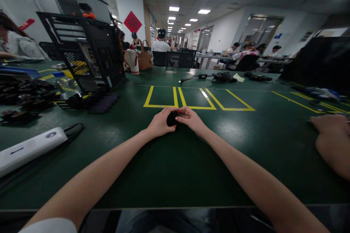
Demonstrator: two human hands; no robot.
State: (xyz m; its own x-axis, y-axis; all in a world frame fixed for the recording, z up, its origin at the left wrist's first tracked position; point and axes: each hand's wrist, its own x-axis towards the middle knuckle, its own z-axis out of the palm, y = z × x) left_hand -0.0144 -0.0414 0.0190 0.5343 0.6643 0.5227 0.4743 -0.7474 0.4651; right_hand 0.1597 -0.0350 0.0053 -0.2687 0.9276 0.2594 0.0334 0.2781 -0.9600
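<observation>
Over the green desk (pixel 180 174), our left grip (pixel 160 122) is cupping a small black object (pixel 172 119), while our right grip (pixel 193 119) is pinching narrowly at its right side, probably so that one is steadying what the other is handling. We cannot tell whether the object is touching the surface. Just beyond, yellow tape outlines (pixel 199 108) are presumably marking out places. Farther off, a coiled black cable (pixel 222 77) is lying aside, perhaps leaving us working room.
</observation>
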